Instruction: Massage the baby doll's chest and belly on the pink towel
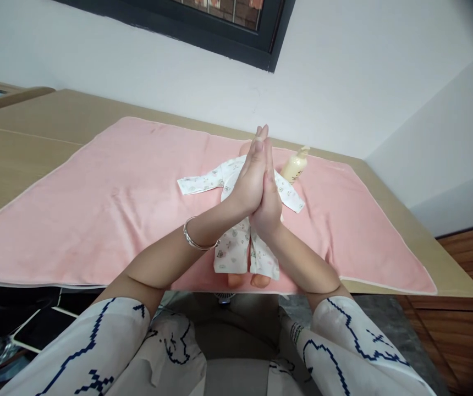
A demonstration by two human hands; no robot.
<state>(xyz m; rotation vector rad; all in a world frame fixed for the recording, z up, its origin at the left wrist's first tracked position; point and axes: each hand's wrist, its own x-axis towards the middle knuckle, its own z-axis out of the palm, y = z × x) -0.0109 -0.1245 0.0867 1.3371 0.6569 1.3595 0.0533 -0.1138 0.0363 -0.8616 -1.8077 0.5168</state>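
Note:
My left hand (247, 184) and my right hand (270, 203) are pressed palm to palm, fingers stretched out and pointing up and away from me. Nothing shows between them. Under and behind them a baby doll (232, 250) lies on its back in a white printed top and trousers. Its sleeves reach out to both sides and its bare feet (236, 280) point toward me. My hands hide most of its head and chest. Just right of the doll's shoulder is a pale yellow pump bottle (295, 166), tilted in the view.
A pink cloth (96, 220) covers much of the wooden table (26, 143), reaching its front edge. White walls (327, 71) and a dark-framed window (220, 36) stand behind. Brown wooden drawers (459, 330) are at the lower right, and a black item with white edging (42, 330) lies below left.

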